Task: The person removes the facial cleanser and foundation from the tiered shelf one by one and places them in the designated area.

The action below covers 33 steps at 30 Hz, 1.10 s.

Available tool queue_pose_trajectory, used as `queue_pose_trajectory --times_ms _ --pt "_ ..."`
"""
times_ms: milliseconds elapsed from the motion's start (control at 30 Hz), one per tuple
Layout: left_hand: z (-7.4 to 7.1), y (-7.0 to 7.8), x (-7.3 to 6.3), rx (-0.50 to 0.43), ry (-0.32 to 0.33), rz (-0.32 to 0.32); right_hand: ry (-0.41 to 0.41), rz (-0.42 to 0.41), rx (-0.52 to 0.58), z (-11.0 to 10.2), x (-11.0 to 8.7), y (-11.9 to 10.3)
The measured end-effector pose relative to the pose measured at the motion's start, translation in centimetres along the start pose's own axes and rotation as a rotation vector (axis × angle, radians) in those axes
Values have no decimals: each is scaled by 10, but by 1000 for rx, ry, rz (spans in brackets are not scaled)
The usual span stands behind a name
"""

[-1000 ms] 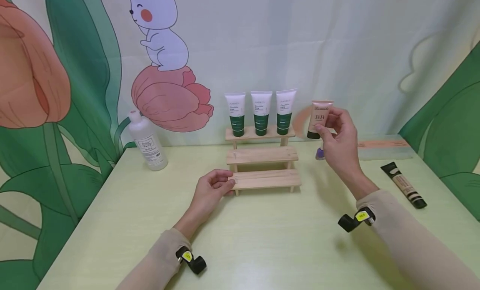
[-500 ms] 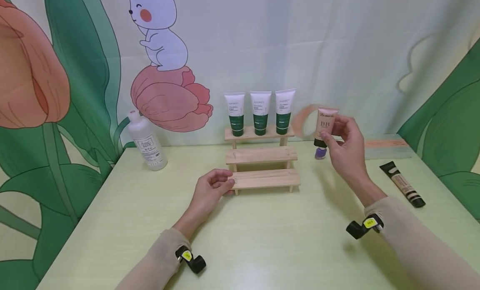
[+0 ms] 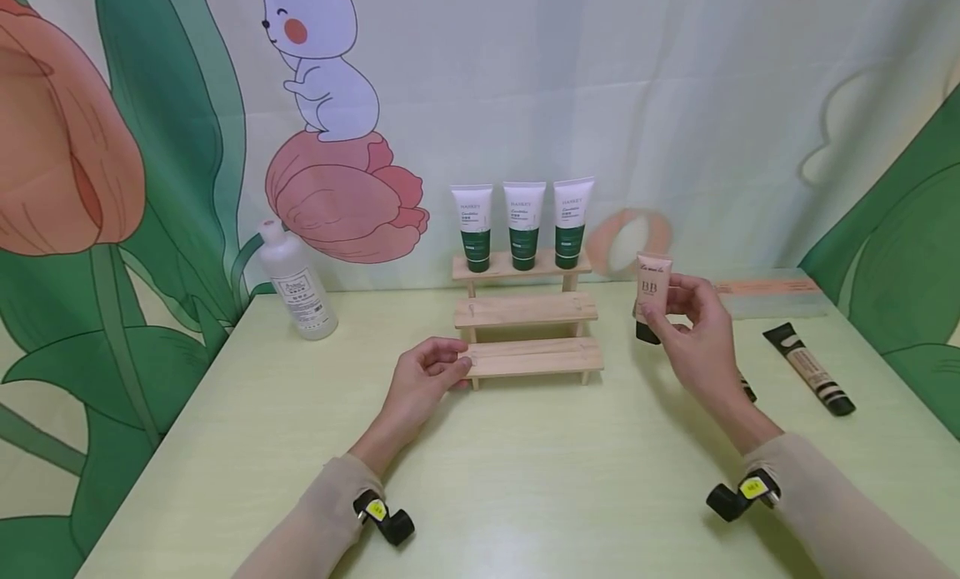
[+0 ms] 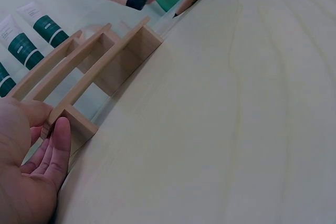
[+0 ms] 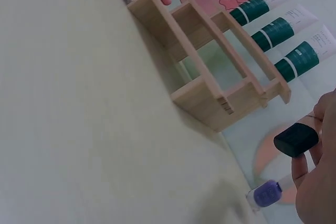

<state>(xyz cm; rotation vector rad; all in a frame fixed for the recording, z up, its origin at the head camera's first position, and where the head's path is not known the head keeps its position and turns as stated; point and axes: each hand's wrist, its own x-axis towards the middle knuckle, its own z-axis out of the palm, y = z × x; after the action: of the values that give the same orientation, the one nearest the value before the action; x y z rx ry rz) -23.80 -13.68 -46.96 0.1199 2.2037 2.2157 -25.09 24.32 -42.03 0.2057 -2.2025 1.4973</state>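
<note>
The right hand (image 3: 701,333) is pinching a pink BB tube (image 3: 654,281) above the table (image 3: 487,479), right of the wooden stand (image 3: 527,311). The left hand (image 3: 426,375) is pinching its near step (image 3: 536,359) at the left end.

Pale green table (image 3: 525,471), wooden tiered stand (image 3: 532,359) on it, white bottle (image 3: 298,286), striped tube (image 3: 810,370), small purple bottle (image 5: 266,193)

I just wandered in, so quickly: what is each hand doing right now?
Left hand: holding the left end of the three-tiered pale wooden stand.
Right hand: holding the pink, black-capped BB tube.
</note>
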Motion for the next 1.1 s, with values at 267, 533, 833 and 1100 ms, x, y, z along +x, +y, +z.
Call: queue_pose_trajectory --times_ms 267,533,833,1100 --pt "0 0 0 2 -2 1 -26 45 -37 -2 -18 13" --pt "0 0 0 7 -2 1 -50 105 -48 -1 -32 21" --pt "0 0 0 7 -7 8 -88 85 -102 2 -41 25" --pt "0 0 0 1 -6 -3 -89 111 -182 1 -44 26"
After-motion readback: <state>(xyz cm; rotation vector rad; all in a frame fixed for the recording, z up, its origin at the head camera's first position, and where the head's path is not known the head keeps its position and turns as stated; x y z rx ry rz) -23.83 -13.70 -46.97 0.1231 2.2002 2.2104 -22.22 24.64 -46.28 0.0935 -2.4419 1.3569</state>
